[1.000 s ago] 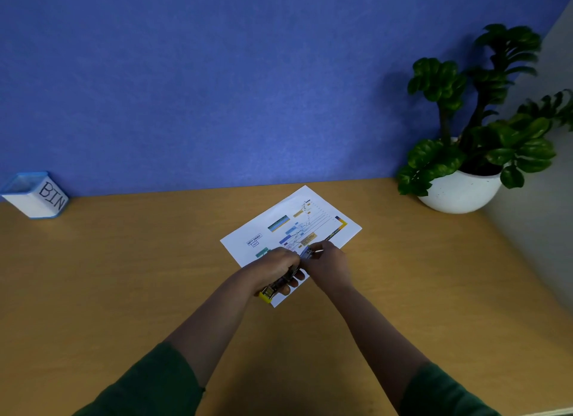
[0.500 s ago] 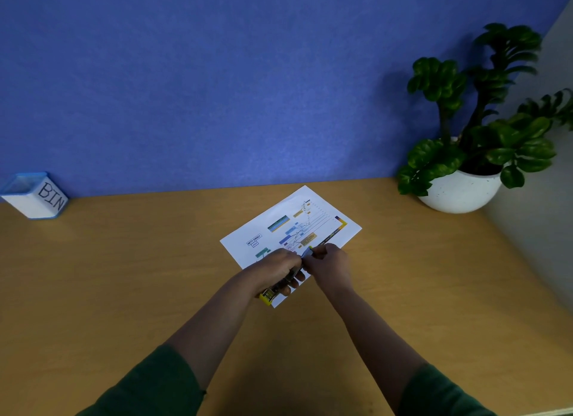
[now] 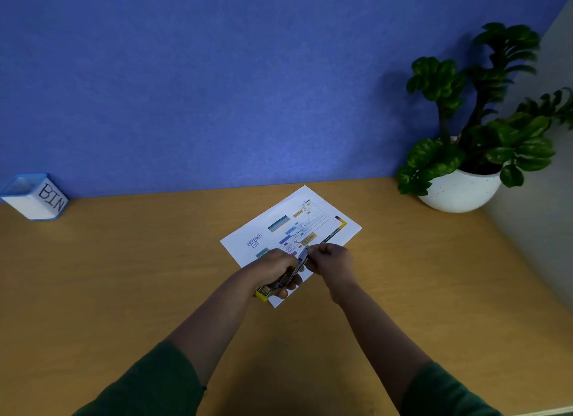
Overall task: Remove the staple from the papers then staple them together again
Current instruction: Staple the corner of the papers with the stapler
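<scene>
Left grip (image 3: 273, 268) curled round stapler (image 3: 286, 277), right grip (image 3: 331, 260) pinching its front end, above papers (image 3: 291, 229).

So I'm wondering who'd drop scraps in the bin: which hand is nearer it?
Left. The left hand sits on the bin's side of the papers; the right hand is beyond it, farther away.

Office: desk (image 3: 124, 276), partition (image 3: 217, 89), papers (image 3: 279, 217)
</scene>
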The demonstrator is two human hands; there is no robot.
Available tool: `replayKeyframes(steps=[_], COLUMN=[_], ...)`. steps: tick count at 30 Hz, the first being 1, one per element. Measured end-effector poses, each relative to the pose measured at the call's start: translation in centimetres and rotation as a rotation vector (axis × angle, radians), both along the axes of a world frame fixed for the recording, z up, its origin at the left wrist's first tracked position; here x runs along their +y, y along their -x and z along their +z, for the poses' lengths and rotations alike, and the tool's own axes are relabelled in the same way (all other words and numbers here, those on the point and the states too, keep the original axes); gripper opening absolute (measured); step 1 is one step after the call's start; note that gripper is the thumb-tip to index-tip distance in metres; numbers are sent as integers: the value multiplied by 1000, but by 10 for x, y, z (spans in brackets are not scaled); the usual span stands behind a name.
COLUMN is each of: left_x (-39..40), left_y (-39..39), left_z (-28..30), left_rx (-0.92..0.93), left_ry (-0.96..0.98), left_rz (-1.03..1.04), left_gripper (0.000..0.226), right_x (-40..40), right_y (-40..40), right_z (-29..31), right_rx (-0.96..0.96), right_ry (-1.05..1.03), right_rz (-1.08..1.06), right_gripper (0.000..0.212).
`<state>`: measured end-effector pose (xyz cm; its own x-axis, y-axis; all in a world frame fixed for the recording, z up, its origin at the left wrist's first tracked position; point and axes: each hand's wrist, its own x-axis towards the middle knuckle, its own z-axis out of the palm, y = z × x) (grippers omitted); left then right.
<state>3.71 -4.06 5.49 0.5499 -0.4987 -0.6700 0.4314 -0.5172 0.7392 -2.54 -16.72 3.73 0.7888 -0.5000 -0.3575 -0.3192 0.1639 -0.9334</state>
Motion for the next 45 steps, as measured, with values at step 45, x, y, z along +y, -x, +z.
replayKeyframes(steps=[45], left_x=[-3], left_y=[8], left_z=[-4], left_rx=[74], left_ry=[-81], left_rz=[65], left_gripper=[30], right_x=[7], right_y=[5], right_z=[-18], right_rx=[-13], right_ry=[1], right_rz=[-36], right_gripper=[7])
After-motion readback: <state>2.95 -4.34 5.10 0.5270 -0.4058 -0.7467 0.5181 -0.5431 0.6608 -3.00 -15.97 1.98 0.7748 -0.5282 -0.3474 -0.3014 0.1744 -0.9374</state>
